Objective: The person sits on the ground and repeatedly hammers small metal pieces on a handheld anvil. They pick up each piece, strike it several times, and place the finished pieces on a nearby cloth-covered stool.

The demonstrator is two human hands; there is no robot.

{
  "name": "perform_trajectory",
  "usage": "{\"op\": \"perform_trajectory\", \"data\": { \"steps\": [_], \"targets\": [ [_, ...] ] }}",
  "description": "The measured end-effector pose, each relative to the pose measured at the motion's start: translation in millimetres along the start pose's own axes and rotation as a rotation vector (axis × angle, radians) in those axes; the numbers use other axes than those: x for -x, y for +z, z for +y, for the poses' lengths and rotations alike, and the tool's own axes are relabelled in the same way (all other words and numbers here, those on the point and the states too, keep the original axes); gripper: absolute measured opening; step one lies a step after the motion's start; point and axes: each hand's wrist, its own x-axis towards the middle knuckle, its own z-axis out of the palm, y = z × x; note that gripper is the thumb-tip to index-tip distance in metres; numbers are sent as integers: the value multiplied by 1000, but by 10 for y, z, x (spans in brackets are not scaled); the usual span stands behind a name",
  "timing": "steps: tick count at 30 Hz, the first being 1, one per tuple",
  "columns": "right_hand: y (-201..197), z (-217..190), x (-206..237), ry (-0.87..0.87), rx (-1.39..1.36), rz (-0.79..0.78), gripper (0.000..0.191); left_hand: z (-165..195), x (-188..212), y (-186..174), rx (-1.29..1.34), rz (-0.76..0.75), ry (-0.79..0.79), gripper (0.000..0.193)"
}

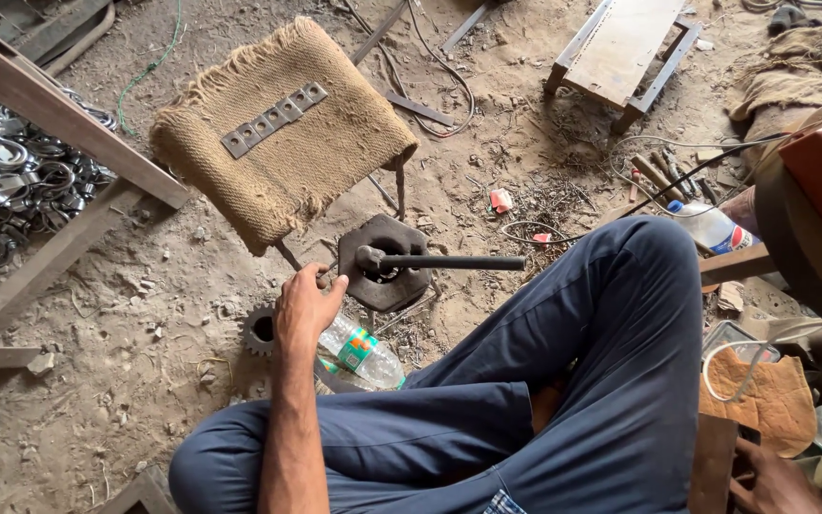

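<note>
Reaching left hand [304, 306] to a small metal piece at the edge of the hexagonal iron block [384, 263] on the dirt floor.

Near: right hand [771, 484] low at the right edge, curled by a wooden board [713, 464], grip unclear. Left hand's fingers pinch closed on the piece, block just right of the fingertips. Clear plastic bottle [362, 356] lies just under the left wrist, toothed gear [259, 329] to its left. Dark steel rod [449, 262] stands in the block's hole, long axis running right, away from the left hand, which is nearer. Beyond: coarse burlap-covered stool [283, 128] with a perforated metal strip [274, 119]; far left, a pile of shiny metal shackles [11, 176].
</note>
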Motion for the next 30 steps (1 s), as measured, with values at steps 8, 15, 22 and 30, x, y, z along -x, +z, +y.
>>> {"op": "perform_trajectory", "data": {
  "steps": [8, 15, 22, 30],
  "targets": [
    [-105, -46, -101, -311, 1082, -252, 53, -33, -12, 2, 14, 10, 17, 49],
    [-88, -93, 55, -321, 1045, -166, 49, -23, -10, 10, 2, 29, 33, 49],
    [-149, -100, -72, -205, 754, -98, 46, 5, 37, -28, 18, 25, -1, 48],
    [-271, -390, -8, -198, 1228, -182, 35, -9, 29, -21, 2, 92, 55, 45]
  ]
}}
